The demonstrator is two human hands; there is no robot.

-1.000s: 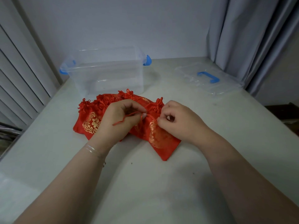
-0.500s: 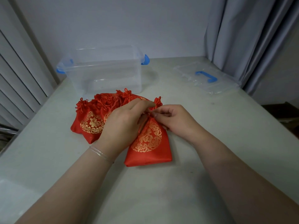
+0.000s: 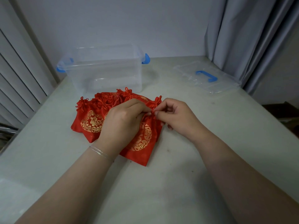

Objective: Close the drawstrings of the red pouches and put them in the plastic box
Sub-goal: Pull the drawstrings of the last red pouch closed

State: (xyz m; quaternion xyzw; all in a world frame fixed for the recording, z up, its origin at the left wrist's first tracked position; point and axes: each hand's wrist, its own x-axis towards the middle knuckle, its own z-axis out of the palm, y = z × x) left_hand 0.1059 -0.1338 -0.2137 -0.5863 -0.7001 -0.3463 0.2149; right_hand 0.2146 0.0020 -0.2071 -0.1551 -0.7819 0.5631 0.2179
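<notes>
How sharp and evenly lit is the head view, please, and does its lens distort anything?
Head view: soft, even light, faint shadows under the hands; the pouches are sharp, the clear box shows mild glare; wide-angle bending bows the curtain and blinds at the edges.

L hand (image 3: 120, 122) hides pouch (image 3: 142, 143) mouth

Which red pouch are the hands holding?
The front pouch, nearest the person. Both the left hand and right hand pinch its gathered neck. The other pouches lie untouched behind it, toward the plastic box.
</notes>
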